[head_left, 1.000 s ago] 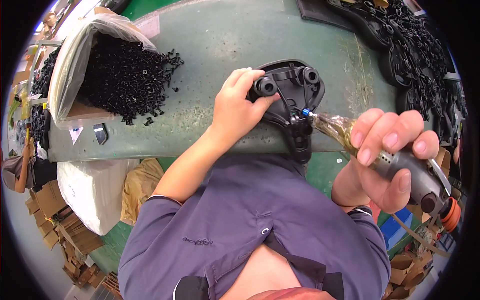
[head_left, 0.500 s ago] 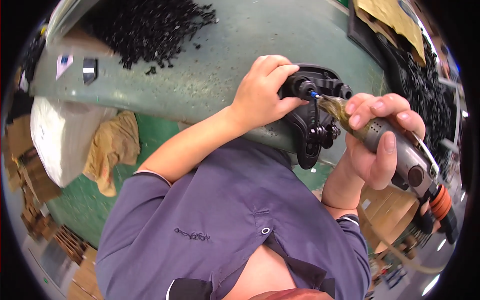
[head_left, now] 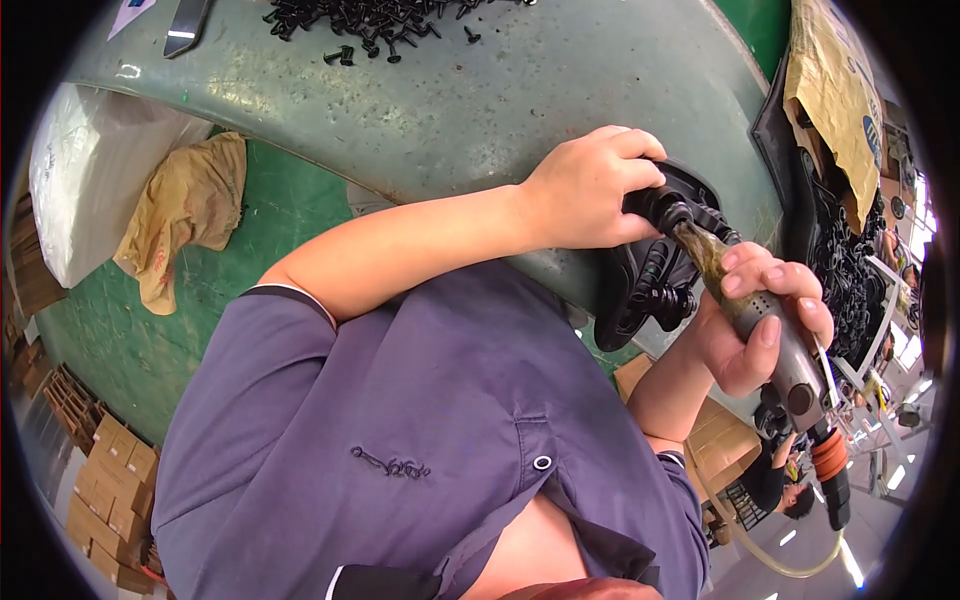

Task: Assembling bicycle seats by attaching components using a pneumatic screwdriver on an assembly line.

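A black plastic part with several round knobs or wheels (head_left: pixel 650 285) lies at the table's front edge, tilted partly over it. My left hand (head_left: pixel 595 190) grips its upper end, fingers over the top and thumb below. In my right hand (head_left: pixel 760 315) is a grey air screwdriver (head_left: pixel 790 375) with an orange collar; my fingers wrap round its body. Its tape-wrapped nose (head_left: pixel 705 252) points up and left, up against a round socket of the part beside my left fingers. The bit's tip is hidden there.
Loose black screws (head_left: pixel 375 25) lie in a pile on the green-grey table (head_left: pixel 400 125). To the right are a brown paper sack (head_left: pixel 835 90) and a heap of black parts (head_left: pixel 855 290). A pale hose (head_left: pixel 790 570) loops below the screwdriver. Another person (head_left: pixel 775 485) is at lower right.
The screwdriver's blue bit, visible before, has gone out of sight at the part's socket. Both hands and the part appear further right and slightly lower as the view has shifted.
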Demonstrator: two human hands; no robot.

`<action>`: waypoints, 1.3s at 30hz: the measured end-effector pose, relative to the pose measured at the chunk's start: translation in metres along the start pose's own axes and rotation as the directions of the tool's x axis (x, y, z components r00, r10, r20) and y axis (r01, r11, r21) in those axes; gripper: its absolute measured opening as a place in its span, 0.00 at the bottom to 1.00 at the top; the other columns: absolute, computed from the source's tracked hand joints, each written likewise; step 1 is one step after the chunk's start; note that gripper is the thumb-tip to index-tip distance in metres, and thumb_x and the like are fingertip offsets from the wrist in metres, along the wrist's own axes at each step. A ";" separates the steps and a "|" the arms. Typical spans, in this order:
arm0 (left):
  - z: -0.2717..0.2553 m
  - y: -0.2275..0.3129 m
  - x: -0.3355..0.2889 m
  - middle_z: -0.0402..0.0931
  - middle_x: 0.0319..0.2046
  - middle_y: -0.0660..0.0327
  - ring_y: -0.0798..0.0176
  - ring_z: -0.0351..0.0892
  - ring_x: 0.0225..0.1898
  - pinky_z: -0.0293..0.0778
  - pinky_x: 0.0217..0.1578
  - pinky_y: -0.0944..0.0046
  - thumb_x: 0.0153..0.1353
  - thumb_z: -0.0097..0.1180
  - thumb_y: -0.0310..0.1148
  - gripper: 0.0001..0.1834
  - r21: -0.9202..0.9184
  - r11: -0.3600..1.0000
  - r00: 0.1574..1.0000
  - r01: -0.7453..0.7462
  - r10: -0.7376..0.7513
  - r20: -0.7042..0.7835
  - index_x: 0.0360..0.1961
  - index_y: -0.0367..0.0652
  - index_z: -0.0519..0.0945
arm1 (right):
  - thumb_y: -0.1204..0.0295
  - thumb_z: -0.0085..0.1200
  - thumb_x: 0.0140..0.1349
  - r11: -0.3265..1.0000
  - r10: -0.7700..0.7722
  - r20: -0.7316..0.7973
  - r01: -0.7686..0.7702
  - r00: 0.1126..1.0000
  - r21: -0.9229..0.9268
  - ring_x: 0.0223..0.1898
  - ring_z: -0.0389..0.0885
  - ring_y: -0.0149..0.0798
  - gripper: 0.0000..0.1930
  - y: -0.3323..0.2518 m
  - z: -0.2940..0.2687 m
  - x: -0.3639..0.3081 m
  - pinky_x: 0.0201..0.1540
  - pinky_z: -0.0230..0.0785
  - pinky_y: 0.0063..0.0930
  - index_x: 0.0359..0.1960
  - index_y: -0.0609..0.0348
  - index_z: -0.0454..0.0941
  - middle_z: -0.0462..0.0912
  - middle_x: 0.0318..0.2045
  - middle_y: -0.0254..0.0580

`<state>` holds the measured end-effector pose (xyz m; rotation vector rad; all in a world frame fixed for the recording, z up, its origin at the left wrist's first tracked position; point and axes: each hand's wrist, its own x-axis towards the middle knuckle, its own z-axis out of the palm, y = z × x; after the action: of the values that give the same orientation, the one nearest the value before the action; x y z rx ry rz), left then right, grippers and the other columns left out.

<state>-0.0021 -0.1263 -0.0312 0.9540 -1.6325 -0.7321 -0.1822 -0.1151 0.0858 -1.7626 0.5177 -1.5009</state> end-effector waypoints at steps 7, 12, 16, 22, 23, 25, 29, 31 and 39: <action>0.000 0.001 -0.001 0.83 0.54 0.58 0.48 0.83 0.54 0.81 0.54 0.54 0.44 0.79 0.35 0.22 0.018 1.000 1.000 -0.011 0.011 0.005 0.41 0.42 0.87 | 0.72 0.51 0.71 0.992 -0.042 0.012 0.044 0.999 -0.122 0.32 0.82 0.42 0.21 -0.003 0.006 -0.014 0.41 0.80 0.48 0.65 0.54 0.64 0.75 0.48 0.55; 0.002 -0.003 0.003 0.83 0.54 0.58 0.48 0.83 0.55 0.80 0.56 0.53 0.45 0.78 0.35 0.20 -0.027 0.999 0.999 -0.037 0.036 -0.031 0.41 0.42 0.86 | 0.78 0.53 0.70 0.992 0.046 -0.009 -0.047 0.999 -0.115 0.32 0.83 0.45 0.15 0.000 0.024 0.003 0.41 0.81 0.49 0.56 0.56 0.66 0.80 0.42 0.55; 0.001 -0.006 0.002 0.84 0.54 0.57 0.49 0.83 0.55 0.79 0.56 0.53 0.45 0.79 0.34 0.21 -0.081 0.997 1.000 0.001 -0.002 -0.009 0.40 0.40 0.86 | 0.86 0.53 0.66 0.989 0.128 -0.019 -0.129 0.992 -0.078 0.33 0.85 0.46 0.12 0.014 0.034 0.014 0.41 0.83 0.48 0.47 0.61 0.67 0.83 0.35 0.55; -0.006 -0.006 0.000 0.83 0.53 0.57 0.49 0.83 0.54 0.80 0.55 0.52 0.44 0.79 0.35 0.21 -0.072 0.996 0.999 -0.042 0.043 0.007 0.40 0.40 0.86 | 0.84 0.58 0.65 0.978 0.199 0.025 -0.197 0.980 -0.066 0.36 0.84 0.40 0.21 0.006 0.035 0.017 0.47 0.80 0.40 0.58 0.60 0.67 0.83 0.49 0.62; -0.010 -0.003 -0.004 0.83 0.53 0.57 0.49 0.83 0.54 0.80 0.55 0.52 0.44 0.79 0.35 0.21 -0.055 0.997 0.999 -0.047 0.048 0.010 0.40 0.40 0.86 | 0.80 0.57 0.67 0.977 0.207 -0.007 -0.207 0.978 -0.057 0.34 0.83 0.40 0.20 -0.003 0.039 0.014 0.46 0.80 0.40 0.59 0.59 0.67 0.82 0.48 0.61; -0.019 0.013 -0.011 0.83 0.52 0.57 0.49 0.83 0.53 0.80 0.54 0.52 0.44 0.79 0.35 0.22 0.046 0.999 1.000 -0.025 0.026 -0.016 0.40 0.40 0.86 | 0.78 0.55 0.68 0.990 0.139 -0.030 -0.139 0.990 -0.024 0.32 0.81 0.41 0.20 -0.026 0.040 0.009 0.43 0.79 0.42 0.60 0.57 0.67 0.80 0.49 0.60; -0.068 0.021 -0.011 0.83 0.50 0.56 0.47 0.82 0.51 0.80 0.54 0.52 0.46 0.80 0.36 0.23 0.012 0.997 0.981 -0.070 0.067 0.181 0.42 0.41 0.85 | 0.77 0.53 0.67 1.000 -0.008 0.046 0.007 0.999 0.014 0.29 0.80 0.41 0.20 -0.050 0.025 0.011 0.36 0.77 0.44 0.60 0.56 0.67 0.78 0.50 0.58; -0.098 0.008 -0.006 0.83 0.47 0.54 0.47 0.83 0.49 0.79 0.53 0.54 0.52 0.76 0.32 0.18 0.126 0.988 0.981 0.092 -0.112 0.158 0.43 0.40 0.85 | 0.75 0.54 0.67 0.998 -0.010 0.015 0.009 1.000 0.056 0.29 0.81 0.41 0.21 -0.051 0.017 0.008 0.36 0.77 0.43 0.60 0.56 0.67 0.78 0.49 0.57; -0.146 -0.060 0.033 0.84 0.45 0.56 0.48 0.83 0.46 0.80 0.49 0.54 0.59 0.69 0.27 0.09 0.763 0.646 0.984 -0.036 -0.108 0.139 0.41 0.41 0.87 | 0.73 0.56 0.68 0.995 0.018 -0.089 -0.009 0.996 0.096 0.30 0.83 0.41 0.20 -0.061 -0.008 -0.003 0.38 0.78 0.43 0.60 0.55 0.68 0.78 0.49 0.55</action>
<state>0.1487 -0.1839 -0.0294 1.5565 -2.1392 -0.0940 -0.2007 -0.0760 0.1302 -1.6210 0.4930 -1.5752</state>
